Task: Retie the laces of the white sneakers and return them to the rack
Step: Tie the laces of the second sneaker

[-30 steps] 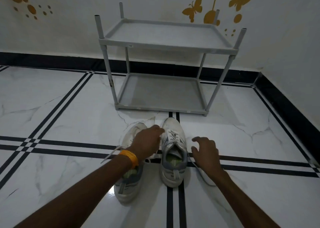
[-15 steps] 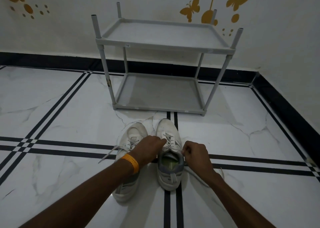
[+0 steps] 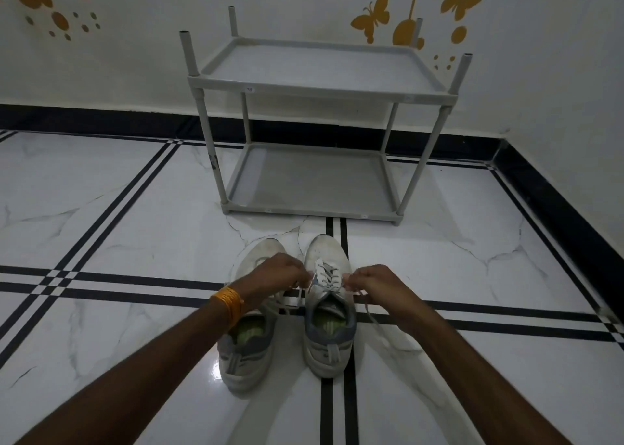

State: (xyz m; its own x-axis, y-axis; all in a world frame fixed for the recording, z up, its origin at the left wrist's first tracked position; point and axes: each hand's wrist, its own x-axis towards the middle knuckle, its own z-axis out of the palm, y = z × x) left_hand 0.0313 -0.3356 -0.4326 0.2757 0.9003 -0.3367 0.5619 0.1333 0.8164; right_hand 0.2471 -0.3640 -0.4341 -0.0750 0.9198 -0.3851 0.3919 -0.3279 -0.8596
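Two white sneakers with grey heels stand side by side on the floor, toes toward the rack. The right sneaker (image 3: pixel 329 313) sits between my hands. My left hand (image 3: pixel 275 281), with an orange band at the wrist, pinches its left lace end. My right hand (image 3: pixel 378 284) pinches the right lace end, which trails down to the floor. My left hand and forearm cover the middle of the left sneaker (image 3: pixel 246 350). The grey two-shelf rack (image 3: pixel 317 87) stands behind the shoes, both shelves bare.
The white marble floor (image 3: pixel 135 228) has black stripe lines. The wall (image 3: pixel 152 49) with orange butterfly stickers runs behind the rack, with a black skirting. A second wall closes the corner at the right.
Both hands have taken the lace ends of the right sneaker and pulled them apart to either side. A second ago my right hand was open beside the shoe.
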